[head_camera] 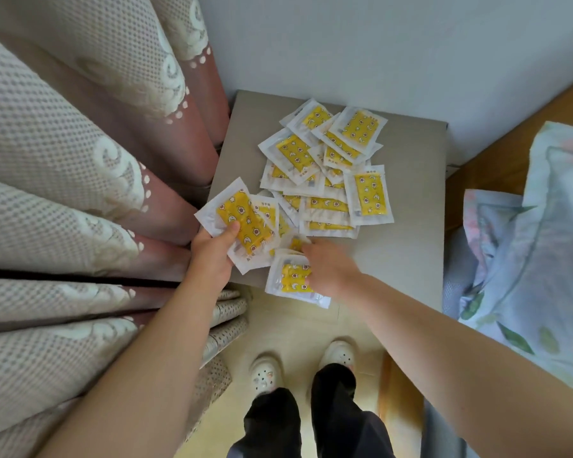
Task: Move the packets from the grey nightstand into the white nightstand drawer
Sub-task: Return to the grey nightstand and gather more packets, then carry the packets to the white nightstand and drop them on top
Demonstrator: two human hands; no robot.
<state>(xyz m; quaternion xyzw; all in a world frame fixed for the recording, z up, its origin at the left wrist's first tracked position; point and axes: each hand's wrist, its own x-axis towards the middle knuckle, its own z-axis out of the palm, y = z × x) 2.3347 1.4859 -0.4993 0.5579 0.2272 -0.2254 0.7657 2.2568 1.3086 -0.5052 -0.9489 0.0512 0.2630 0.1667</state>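
Packets point(328, 180) in clear wrap with yellow printed pads lie in a loose, overlapping heap on top of the grey nightstand point(411, 259), spread from its back toward its front edge. The left hand point(212, 259) hovers over the nightstand's front left corner and holds a small stack point(242, 223) of them, thumb pressed on the top one and fingers curled beneath. The right hand point(329, 269) reaches to the nightstand's front edge and lies over one front packet point(290, 280) that overhangs that edge. This hand is motion-blurred, so I cannot tell whether it grips the packet or only touches it. A patterned curtain point(63, 160) hangs just left of the nightstand, floral bedding point(526, 242) lies to its right, and a pale wall point(344, 44) stands behind it. On the floor in front of the nightstand stand the person's white clogs point(265, 375).
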